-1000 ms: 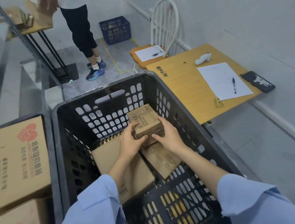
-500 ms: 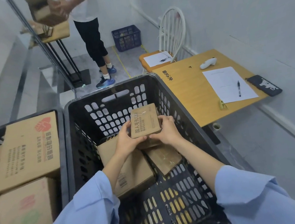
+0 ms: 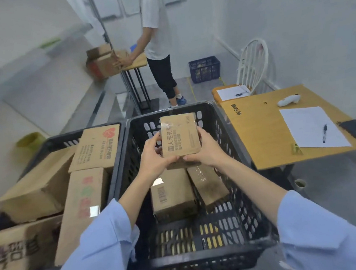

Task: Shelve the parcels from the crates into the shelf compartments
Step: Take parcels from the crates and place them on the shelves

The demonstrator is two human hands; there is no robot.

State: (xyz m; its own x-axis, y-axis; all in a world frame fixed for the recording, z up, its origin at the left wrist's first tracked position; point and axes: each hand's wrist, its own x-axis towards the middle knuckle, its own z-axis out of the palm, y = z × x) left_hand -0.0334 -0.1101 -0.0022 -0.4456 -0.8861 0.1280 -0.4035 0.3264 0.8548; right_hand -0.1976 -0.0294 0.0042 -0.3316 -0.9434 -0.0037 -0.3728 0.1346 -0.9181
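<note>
While you hold the small parcel [image 3: 179, 134] up over the black crate [image 3: 209, 262], clear of its floor, your left hand [image 3: 153, 160] and right hand [image 3: 207, 151] each grip one side of it, with the fingers [image 3: 203, 132] curled round the edges and the thumbs pinching the near edge. By my reading you are partway through: this parcel is out of the crate but not yet shelved, and no shelf compartment shows plainly. Inside the black crate, under your hands, two more wait side by side, a barcoded parcel [image 3: 171, 193] and a taped parcel [image 3: 208, 184]. Just left of the black crate, a second crate [image 3: 62, 140] holds four larger cartons [image 3: 97, 147], as far as you can count. That makes one in hand, two below and four beside, seven left to shelve.
</note>
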